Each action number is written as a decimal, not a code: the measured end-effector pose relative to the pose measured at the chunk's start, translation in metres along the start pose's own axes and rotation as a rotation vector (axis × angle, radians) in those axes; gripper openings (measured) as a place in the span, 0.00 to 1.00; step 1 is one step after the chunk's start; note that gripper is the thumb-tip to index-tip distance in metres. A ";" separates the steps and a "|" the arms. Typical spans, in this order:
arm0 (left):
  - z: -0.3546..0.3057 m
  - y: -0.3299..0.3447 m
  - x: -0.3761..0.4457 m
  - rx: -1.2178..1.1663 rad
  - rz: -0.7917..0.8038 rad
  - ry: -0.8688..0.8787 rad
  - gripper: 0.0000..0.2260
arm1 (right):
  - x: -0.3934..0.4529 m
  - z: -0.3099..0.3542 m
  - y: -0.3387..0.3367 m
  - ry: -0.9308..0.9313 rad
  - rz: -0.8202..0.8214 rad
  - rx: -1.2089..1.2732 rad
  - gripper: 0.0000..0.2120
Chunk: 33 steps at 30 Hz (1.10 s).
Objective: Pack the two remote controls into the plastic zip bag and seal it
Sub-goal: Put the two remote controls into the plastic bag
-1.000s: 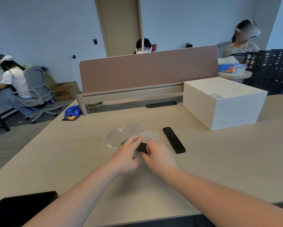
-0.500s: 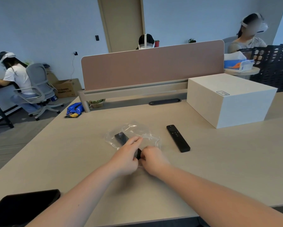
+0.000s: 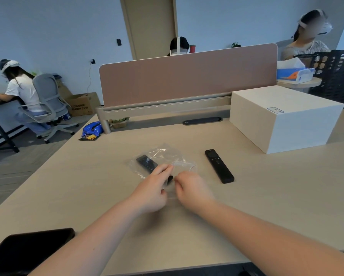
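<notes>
A clear plastic zip bag (image 3: 163, 154) lies crumpled on the beige desk, with one black remote (image 3: 147, 163) inside it, its near end between my hands. My left hand (image 3: 153, 188) rests on the bag's near edge, fingers pinching the plastic over the remote. My right hand (image 3: 193, 188) pinches the bag's opening just to the right. A second black remote (image 3: 218, 165) lies bare on the desk, to the right of the bag and apart from both hands.
A large white box (image 3: 282, 118) stands at the right rear. A pink desk divider (image 3: 187, 76) runs across the back. A dark tablet (image 3: 28, 250) lies at the near left edge. A blue snack packet (image 3: 91, 129) sits far left. People sit beyond.
The first remote has slid deeper into the bag, toward the far left. Both hands stayed at the bag's opening, with my right hand drawing slightly back.
</notes>
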<state>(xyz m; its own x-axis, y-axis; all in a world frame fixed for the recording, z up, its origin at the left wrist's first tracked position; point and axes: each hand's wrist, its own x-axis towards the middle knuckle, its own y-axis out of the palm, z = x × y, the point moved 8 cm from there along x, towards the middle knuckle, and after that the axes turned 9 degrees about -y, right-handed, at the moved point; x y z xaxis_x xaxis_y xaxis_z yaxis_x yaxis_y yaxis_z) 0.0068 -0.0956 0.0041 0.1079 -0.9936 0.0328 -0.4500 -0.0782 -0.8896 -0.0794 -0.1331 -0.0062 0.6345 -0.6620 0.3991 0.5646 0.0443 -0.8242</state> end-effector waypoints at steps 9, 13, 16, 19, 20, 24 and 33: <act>-0.002 0.000 0.001 0.047 -0.013 0.000 0.31 | -0.043 -0.106 -0.045 0.514 0.079 -0.328 0.26; -0.003 -0.002 -0.001 0.052 -0.019 -0.016 0.30 | -0.041 -0.112 -0.049 0.496 0.013 -0.275 0.16; -0.004 -0.005 0.001 0.056 -0.037 -0.033 0.30 | -0.044 -0.103 -0.064 0.505 -0.147 -0.025 0.16; -0.004 -0.006 0.003 0.065 -0.046 -0.072 0.30 | -0.050 -0.066 -0.095 0.327 -0.358 0.238 0.14; -0.004 -0.006 0.003 0.069 -0.046 -0.086 0.30 | -0.054 -0.051 -0.107 0.241 -0.410 0.286 0.12; -0.004 -0.008 0.005 0.058 -0.053 -0.149 0.29 | -0.070 -0.018 -0.131 0.098 -0.420 0.406 0.11; -0.014 -0.013 0.002 0.034 -0.070 -0.134 0.27 | -0.067 -0.021 -0.092 0.022 -0.201 0.103 0.07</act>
<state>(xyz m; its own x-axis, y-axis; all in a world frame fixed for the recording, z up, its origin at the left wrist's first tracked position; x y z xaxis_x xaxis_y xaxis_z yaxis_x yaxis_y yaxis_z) 0.0002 -0.0977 0.0219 0.2564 -0.9659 0.0357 -0.4070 -0.1414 -0.9024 -0.1851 -0.1081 0.0348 0.4930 -0.6813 0.5411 0.7300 -0.0144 -0.6832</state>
